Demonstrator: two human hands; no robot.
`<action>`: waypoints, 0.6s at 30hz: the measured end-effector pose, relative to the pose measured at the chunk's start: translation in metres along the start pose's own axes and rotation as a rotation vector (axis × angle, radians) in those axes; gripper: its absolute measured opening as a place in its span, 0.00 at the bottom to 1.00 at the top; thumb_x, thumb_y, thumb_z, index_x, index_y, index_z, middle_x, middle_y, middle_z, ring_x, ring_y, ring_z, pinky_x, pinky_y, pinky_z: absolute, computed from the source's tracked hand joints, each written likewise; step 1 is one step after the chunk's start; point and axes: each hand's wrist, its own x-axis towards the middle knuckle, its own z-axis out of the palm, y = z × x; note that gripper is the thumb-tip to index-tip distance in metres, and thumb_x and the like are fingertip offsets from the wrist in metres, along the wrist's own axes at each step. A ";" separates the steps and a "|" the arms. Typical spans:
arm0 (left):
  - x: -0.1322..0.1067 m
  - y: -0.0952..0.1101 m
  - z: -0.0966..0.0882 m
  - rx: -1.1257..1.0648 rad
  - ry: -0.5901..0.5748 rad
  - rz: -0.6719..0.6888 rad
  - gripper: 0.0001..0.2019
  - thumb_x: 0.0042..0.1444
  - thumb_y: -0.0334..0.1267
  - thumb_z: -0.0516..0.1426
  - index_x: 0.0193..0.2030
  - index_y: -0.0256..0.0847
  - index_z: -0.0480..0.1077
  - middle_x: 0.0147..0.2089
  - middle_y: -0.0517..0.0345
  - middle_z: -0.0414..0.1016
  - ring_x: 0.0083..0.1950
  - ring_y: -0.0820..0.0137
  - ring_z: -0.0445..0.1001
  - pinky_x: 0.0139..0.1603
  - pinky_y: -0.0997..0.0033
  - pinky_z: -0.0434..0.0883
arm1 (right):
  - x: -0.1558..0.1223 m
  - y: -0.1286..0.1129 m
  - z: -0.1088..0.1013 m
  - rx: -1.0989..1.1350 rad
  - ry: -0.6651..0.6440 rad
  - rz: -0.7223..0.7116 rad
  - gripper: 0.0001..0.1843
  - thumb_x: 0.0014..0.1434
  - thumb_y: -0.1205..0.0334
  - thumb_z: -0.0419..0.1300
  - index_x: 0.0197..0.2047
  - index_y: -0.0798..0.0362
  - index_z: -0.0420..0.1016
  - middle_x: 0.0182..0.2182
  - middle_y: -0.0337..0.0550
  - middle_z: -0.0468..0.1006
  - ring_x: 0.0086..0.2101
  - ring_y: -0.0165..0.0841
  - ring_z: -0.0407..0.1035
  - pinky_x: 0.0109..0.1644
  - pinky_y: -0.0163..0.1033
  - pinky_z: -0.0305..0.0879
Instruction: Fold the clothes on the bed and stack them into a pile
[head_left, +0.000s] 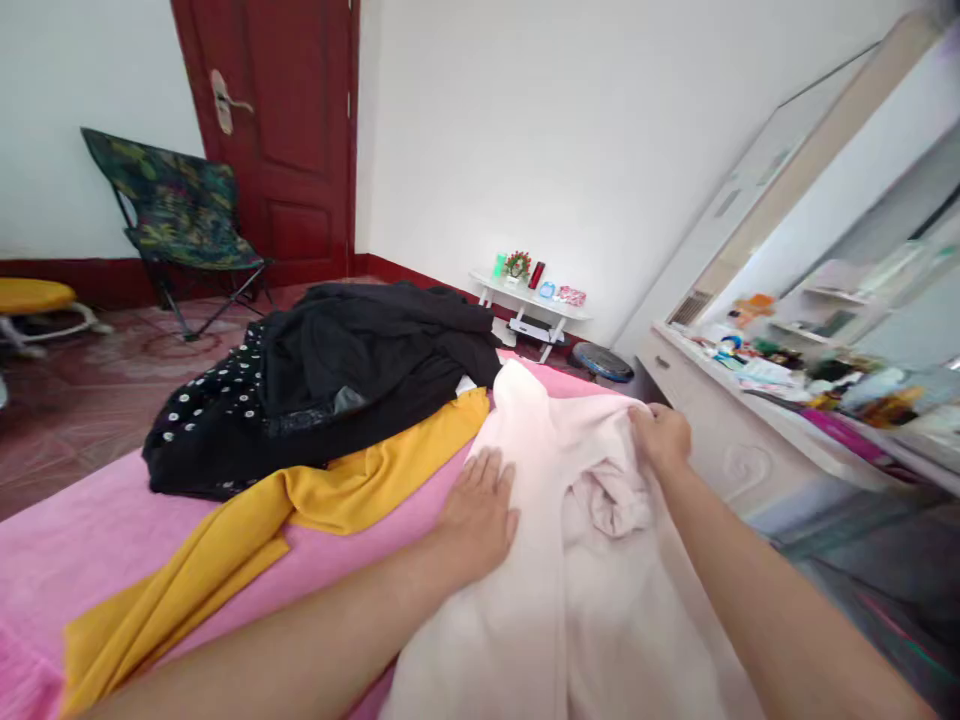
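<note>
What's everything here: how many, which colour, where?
Pale garment: 1, pinkish-white, near centre
Yellow garment: 1, mustard, left of that
Black clothes: count unclear, black, left of centre
Cover: 1, pink, beneath clothes
Folding chair: 1, dark patterned, far left
Stool: 1, yellow-topped, left edge
Door: 1, dark red, behind chair
Stand: 1, white, far centre
Small items: 5, mixed colours, atop stand
Round object: 1, dark, beside stand
Dresser: 1, pale, right
Clutter: count unclear, mixed colours, dresser top
Floor: 1, reddish, left
Left hand: 1, bare, flat on pale garment
Right hand: 1, bare, gripping its edge
</note>
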 end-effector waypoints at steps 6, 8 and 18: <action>0.000 0.002 -0.002 -0.004 -0.022 0.014 0.27 0.63 0.45 0.42 0.67 0.37 0.55 0.71 0.40 0.43 0.71 0.53 0.38 0.69 0.51 0.43 | -0.006 -0.003 0.021 -0.253 -0.253 -0.099 0.16 0.52 0.71 0.53 0.42 0.59 0.78 0.44 0.63 0.76 0.48 0.53 0.69 0.47 0.56 0.64; 0.000 0.002 -0.003 -0.003 -0.029 0.014 0.28 0.63 0.45 0.41 0.67 0.36 0.55 0.71 0.39 0.43 0.71 0.53 0.38 0.69 0.51 0.42 | -0.002 -0.023 0.020 -0.169 -0.208 -0.133 0.17 0.51 0.73 0.54 0.44 0.61 0.76 0.49 0.67 0.72 0.53 0.55 0.64 0.51 0.61 0.60; 0.000 0.004 -0.012 -0.024 -0.064 -0.004 0.27 0.64 0.45 0.42 0.67 0.36 0.55 0.71 0.39 0.41 0.71 0.53 0.36 0.69 0.50 0.41 | -0.011 -0.147 0.057 0.384 -0.378 -0.268 0.24 0.57 0.56 0.59 0.55 0.58 0.68 0.32 0.43 0.79 0.23 0.27 0.72 0.28 0.31 0.68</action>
